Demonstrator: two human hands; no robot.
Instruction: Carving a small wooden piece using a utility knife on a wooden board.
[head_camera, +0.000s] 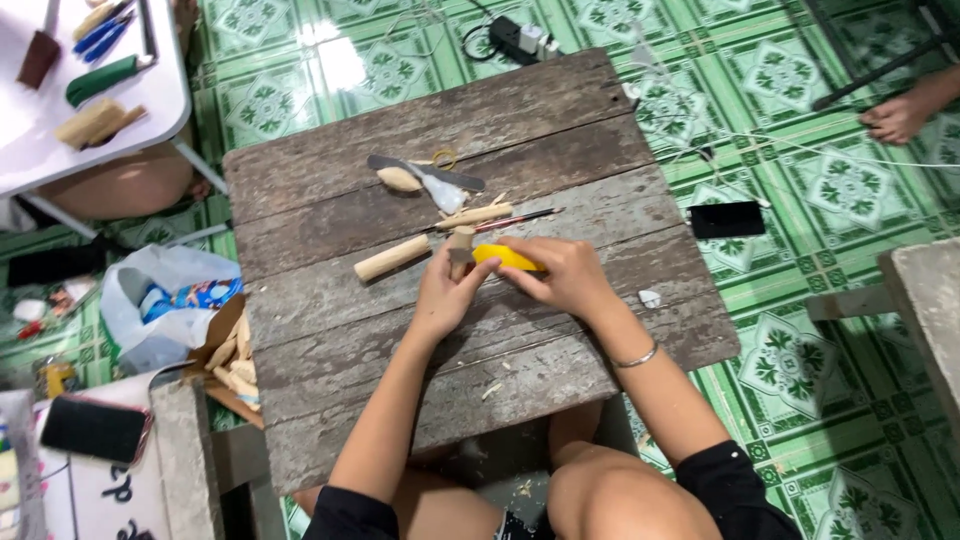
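Gripping a short wooden block (461, 243) in the left hand (440, 300), a person closes the right hand (565, 277) around a yellow-handled knife (505, 258) at the middle of the weathered wooden desk (330, 310). The block looks light, stiff and small, best pinched at its lower end. A wooden dowel (391, 257) lies just beside it.

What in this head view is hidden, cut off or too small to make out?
- Yellow tool: blade end hidden by the right hand.
- Wood piece: lower part covered by the left hand.
- White table: cut off by the top and left edges.
- Bag contents: too small to identify.
- Bare foot: its owner is out of frame.
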